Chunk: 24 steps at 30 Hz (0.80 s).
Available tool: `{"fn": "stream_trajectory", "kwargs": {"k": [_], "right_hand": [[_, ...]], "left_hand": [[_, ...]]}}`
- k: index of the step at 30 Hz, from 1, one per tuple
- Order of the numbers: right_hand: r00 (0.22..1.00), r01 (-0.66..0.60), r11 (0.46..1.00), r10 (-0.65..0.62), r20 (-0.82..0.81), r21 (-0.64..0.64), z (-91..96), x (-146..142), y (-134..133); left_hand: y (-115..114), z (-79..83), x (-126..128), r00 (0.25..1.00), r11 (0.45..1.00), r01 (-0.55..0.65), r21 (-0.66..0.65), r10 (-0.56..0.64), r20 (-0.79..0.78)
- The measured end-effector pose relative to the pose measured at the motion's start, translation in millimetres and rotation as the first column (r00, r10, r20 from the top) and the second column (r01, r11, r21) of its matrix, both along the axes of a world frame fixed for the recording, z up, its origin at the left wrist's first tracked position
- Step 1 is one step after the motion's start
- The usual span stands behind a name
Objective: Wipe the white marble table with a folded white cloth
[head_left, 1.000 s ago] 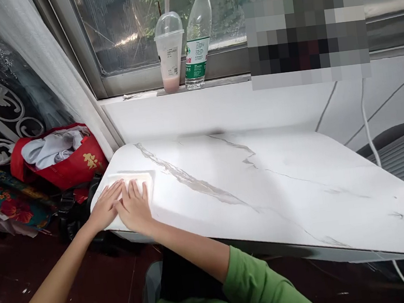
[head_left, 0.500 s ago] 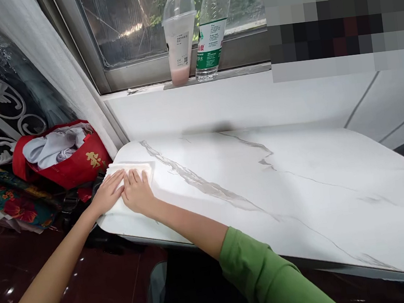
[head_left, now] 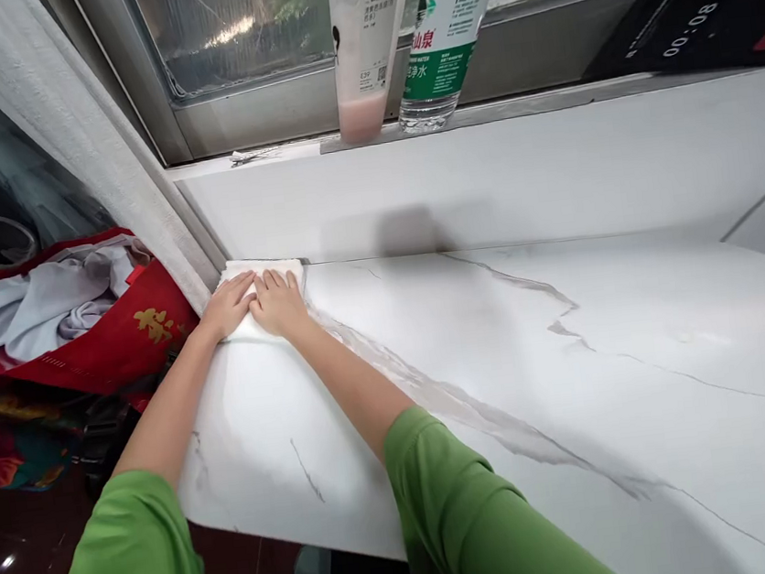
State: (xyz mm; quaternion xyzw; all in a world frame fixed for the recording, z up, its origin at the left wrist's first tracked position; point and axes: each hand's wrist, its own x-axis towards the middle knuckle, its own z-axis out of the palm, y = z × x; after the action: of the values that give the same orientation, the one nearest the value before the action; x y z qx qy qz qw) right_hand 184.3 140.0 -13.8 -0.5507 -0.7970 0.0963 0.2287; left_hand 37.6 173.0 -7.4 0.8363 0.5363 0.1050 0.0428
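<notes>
A folded white cloth lies flat at the far left corner of the white marble-patterned table, against the wall. My left hand rests on the cloth with its fingers stretched forward. Close beside it, my right hand presses on the same cloth, palm down and fingers extended. The two hands touch or nearly touch at the thumbs. Most of the cloth's middle is covered by them.
On the window ledge stand a plastic cup with pink drink and a labelled water bottle. A dark device showing a timer leans right of them. At left are a white curtain and a red bag holding pale fabric.
Both hands and the cloth have slid forward from the table's left end to the back corner by the wall. The view has come closer, and the timer device now shows.
</notes>
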Motion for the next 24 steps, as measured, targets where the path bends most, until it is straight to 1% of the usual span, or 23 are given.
{"fn": "stream_trajectory", "kwargs": {"k": [3,5,8,11,15,19,22,24], "right_hand": [[0.999,0.033,0.999,-0.033,0.003,0.021,-3.0,1.9,22.4],[0.999,0.052,0.998,-0.052,-0.002,0.042,-4.7,2.1,34.6],[0.997,0.070,0.996,-0.069,-0.018,0.062,-6.5,2.1,47.3],[0.996,0.080,0.994,-0.078,-0.035,0.075,-7.1,2.4,52.7],[0.997,0.068,0.996,-0.065,-0.045,0.063,-7.1,3.6,51.6],[0.998,0.055,0.997,-0.054,-0.031,0.046,-7.6,5.8,42.4],[0.998,0.060,0.997,-0.059,-0.018,0.055,-7.7,9.3,28.3],[0.998,0.063,0.996,-0.062,-0.014,0.056,-7.3,13.3,15.4]], "left_hand": [[24.5,-0.4,7.0,1.000,1.000,0.000,0.004,0.000,0.015],[36.1,0.8,11.7,1.000,1.000,-0.010,0.005,0.009,0.029],[45.5,3.2,16.3,0.999,1.000,-0.022,0.017,0.021,0.049],[47.6,4.4,17.4,0.998,0.999,-0.035,0.026,0.033,0.060],[46.5,3.3,16.8,0.998,0.999,-0.039,0.023,0.038,0.049],[43.4,1.4,17.0,1.000,0.999,0.000,0.038,-0.001,0.023],[34.3,1.3,19.2,1.000,1.000,-0.003,0.027,0.003,0.003],[22.1,1.9,22.2,1.000,1.000,-0.004,0.017,0.005,-0.018]]}}
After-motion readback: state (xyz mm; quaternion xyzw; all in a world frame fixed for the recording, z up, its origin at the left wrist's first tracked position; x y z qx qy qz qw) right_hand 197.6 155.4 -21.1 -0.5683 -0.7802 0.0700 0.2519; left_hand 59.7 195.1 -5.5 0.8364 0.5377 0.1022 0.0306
